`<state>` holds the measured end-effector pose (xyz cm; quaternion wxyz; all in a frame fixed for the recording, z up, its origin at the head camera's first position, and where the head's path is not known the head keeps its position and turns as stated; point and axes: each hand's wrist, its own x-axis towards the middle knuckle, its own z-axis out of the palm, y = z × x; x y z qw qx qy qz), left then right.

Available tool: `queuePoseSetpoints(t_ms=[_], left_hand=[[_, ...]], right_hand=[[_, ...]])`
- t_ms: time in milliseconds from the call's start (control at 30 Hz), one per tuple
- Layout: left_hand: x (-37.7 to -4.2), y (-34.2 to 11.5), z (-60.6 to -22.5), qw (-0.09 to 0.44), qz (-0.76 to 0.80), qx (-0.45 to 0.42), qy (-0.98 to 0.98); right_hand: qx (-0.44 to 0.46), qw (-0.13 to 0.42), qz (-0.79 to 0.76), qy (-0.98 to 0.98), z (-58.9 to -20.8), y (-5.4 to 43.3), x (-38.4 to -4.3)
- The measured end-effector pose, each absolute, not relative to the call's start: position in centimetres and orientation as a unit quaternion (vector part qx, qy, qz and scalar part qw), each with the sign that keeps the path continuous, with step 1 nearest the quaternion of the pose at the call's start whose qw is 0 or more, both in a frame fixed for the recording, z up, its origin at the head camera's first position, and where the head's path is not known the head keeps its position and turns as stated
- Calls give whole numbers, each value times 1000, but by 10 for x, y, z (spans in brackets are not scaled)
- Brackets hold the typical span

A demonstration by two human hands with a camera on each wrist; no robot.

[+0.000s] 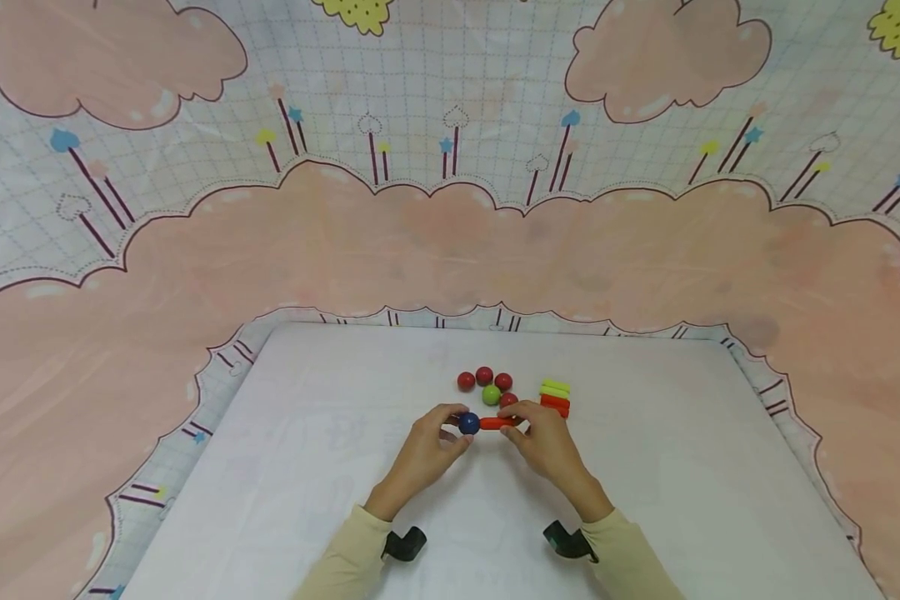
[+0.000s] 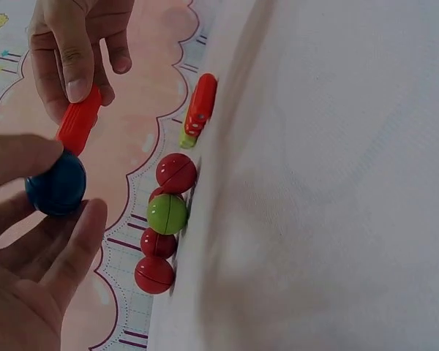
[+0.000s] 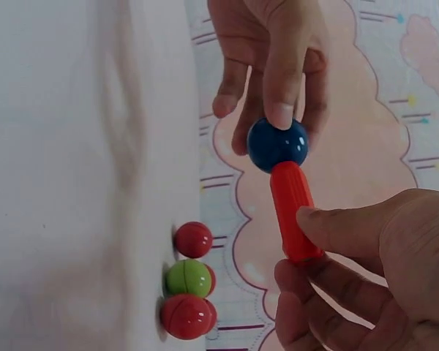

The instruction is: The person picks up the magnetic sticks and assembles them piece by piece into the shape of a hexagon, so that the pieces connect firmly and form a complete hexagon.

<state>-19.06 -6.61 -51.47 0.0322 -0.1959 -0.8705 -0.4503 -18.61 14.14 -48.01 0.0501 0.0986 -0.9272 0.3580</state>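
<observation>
My left hand [image 1: 426,443] pinches a glossy dark blue ball [image 3: 277,145] between thumb and fingers. In my right hand [image 1: 544,443] is an orange-red ribbed rod [image 3: 293,212], pinched near its outer end. Ball and rod meet end to end in the right wrist view, held above the white table. Just beyond the hands lie several red balls [image 1: 466,382] and one green ball [image 1: 491,395]. Right of these, yellow-green rods [image 1: 555,387] and red rods [image 1: 555,403] lie side by side, close to my right hand.
The white table [image 1: 330,375] spreads under both hands. Behind and around it hangs a patterned cloth [image 1: 450,250] with clouds and scalloped edges. Dark wrist cameras [image 1: 405,545] sit at both sleeves.
</observation>
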Motion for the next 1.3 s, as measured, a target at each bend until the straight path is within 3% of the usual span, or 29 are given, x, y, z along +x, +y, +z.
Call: queuePoseSetpoints(t_ms=[233, 600, 1300], left_hand=[[-192, -68, -519, 36, -436, -248, -865], [-190, -70, -524, 36, -399, -261, -878], [-184, -78, -526, 4, -385, -215, -897]], right_hand=[[115, 44, 359, -925, -484, 136, -183], [165, 49, 377, -910, -483, 133, -181], [93, 74, 396, -911, -495, 160, -208]])
